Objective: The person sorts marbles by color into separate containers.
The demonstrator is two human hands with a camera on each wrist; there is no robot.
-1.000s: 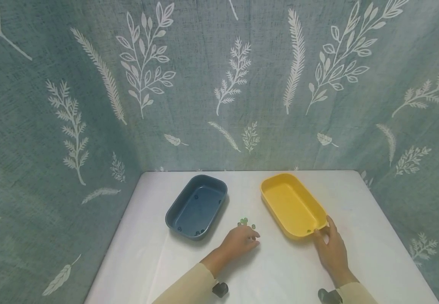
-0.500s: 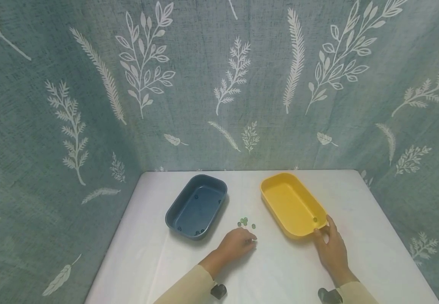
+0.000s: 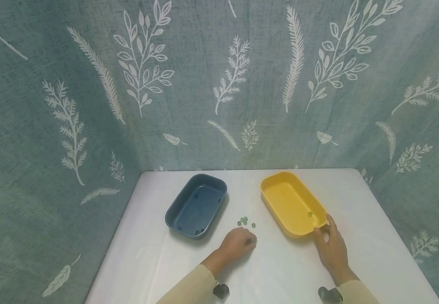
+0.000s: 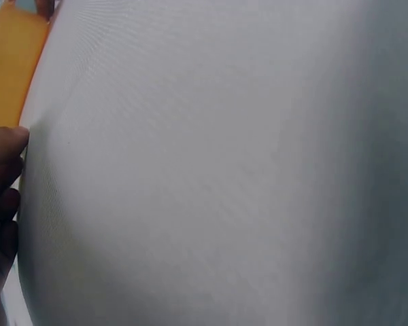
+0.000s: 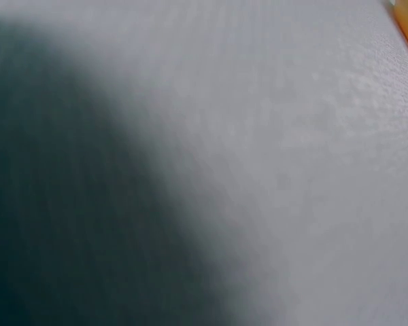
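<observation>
– Which way does the yellow tray (image 3: 285, 200) lie from the left hand (image 3: 236, 244)?
– To the right and farther out. Its long axis slants from far left to near right, and the right hand (image 3: 332, 251) grips the near right corner.
– How is the left hand?
– Fingers curled in, tips toward the yellow tray. They seem to pinch a glassy bead (image 3: 254, 240), though it is too small to be certain.
– And the loose beads (image 3: 245, 219)?
– On the white table (image 3: 272, 270), just past the left hand, between the trays. That hand is plainly the nearer one. Most huddle together; one sits apart, toward the yellow tray.
– What do the trays hold?
– A green bead (image 3: 310, 214) is in the yellow tray, toward its near end. The blue tray (image 3: 200, 213), left of the loose beads and slanting the other way, has several dark-looking beads (image 3: 196, 196), mostly at its near end.
</observation>
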